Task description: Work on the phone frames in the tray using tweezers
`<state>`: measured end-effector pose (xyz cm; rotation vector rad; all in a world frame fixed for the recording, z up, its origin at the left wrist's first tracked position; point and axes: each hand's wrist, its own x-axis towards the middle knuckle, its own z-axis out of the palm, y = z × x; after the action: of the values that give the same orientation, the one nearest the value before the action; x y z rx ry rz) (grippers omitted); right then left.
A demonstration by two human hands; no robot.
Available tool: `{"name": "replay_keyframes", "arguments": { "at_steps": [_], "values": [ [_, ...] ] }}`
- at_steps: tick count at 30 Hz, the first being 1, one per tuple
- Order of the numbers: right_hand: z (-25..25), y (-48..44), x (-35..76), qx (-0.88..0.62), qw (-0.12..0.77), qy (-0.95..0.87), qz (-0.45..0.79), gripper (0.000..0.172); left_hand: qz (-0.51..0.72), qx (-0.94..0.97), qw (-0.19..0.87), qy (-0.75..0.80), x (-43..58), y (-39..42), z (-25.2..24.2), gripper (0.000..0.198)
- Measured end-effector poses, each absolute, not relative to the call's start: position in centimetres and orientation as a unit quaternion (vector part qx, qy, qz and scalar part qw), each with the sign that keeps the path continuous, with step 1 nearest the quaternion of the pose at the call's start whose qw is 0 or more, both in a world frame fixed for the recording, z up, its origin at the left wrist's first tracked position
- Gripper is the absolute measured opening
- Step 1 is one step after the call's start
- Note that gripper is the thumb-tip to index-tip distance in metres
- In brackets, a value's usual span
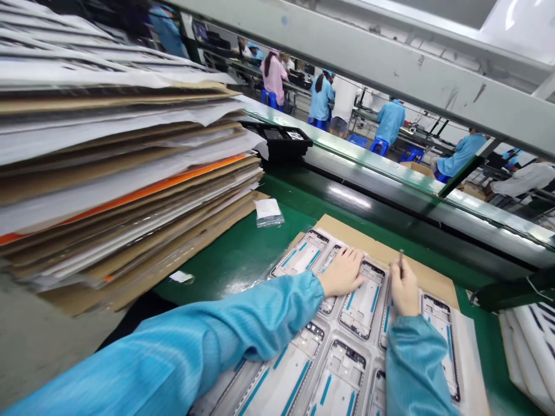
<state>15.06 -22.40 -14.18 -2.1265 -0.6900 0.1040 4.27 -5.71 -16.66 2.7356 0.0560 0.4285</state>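
- Within the pale tray (336,328), phone frames (363,300) were seated.
- Over them, the left hand (342,273) was laid, fingers parted.
- A thin rod (401,257) was pinched by the right hand (404,287).

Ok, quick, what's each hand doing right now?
Left hand: open, laid over the phone frames.
Right hand: closed, holding a thin stick.

Blue-striped, apparently metal phone frames (362,300) lie flat.

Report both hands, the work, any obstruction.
Left hand open over black-edged, rectangular phone-shaped frames with blue strips. Right hand gripping thin, dark stick. Blue fabric sleeves partly hide frames.
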Motion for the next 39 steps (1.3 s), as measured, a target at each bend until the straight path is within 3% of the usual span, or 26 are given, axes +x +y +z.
{"name": "replay_keyframes", "arguments": {
  "at_steps": [5, 11, 19, 23, 25, 27, 32, 39],
  "values": [
    [-15.3, -21.8, 14.6, -0.866, 0.231, -0.438, 0.069, 0.029, 0.164, 0.966, 0.2, 0.026, 4.1, -5.7, -17.0, 0.045],
    [-16.2, -21.7, 14.9, -0.889, 0.138, -0.431, 0.069, 0.038, 0.17, 0.962, 0.21, 0.03, 4.1, -5.6, -17.1, 0.044],
    [-16.2, -21.0, 14.9, -0.901, 0.116, -0.41, 0.085, 0.043, 0.186, 0.961, 0.202, 0.03, 3.9, -6.2, -17.1, 0.044],
    [-15.4, -20.7, 14.3, -0.902, 0.094, -0.409, 0.097, 0.046, 0.162, 0.956, 0.246, -0.005, 3.8, -4.2, -16.5, 0.052],
    [-15.1, -20.6, 14.0, -0.912, 0.073, -0.392, 0.098, 0.046, 0.163, 0.945, 0.281, 0.041, 2.6, -0.8, -16.2, 0.047],
    [-15.0, -20.6, 13.9, -0.921, 0.06, -0.373, 0.091, 0.046, 0.186, 0.918, 0.284, 0.206, 0.3, 3.8, -16.6, 0.031],
    [-15.8, -20.9, 14.5, -0.925, 0.078, -0.362, 0.087, 0.044, 0.173, 0.907, 0.207, 0.324, -7.6, 12.6, -19.5, 0.026],
    [-16.6, -21.4, 15.3, -0.916, 0.139, -0.367, 0.086, 0.051, 0.078, 0.951, 0.023, 0.299, -9.1, 12.0, -21.1, 0.045]
  ]
}}
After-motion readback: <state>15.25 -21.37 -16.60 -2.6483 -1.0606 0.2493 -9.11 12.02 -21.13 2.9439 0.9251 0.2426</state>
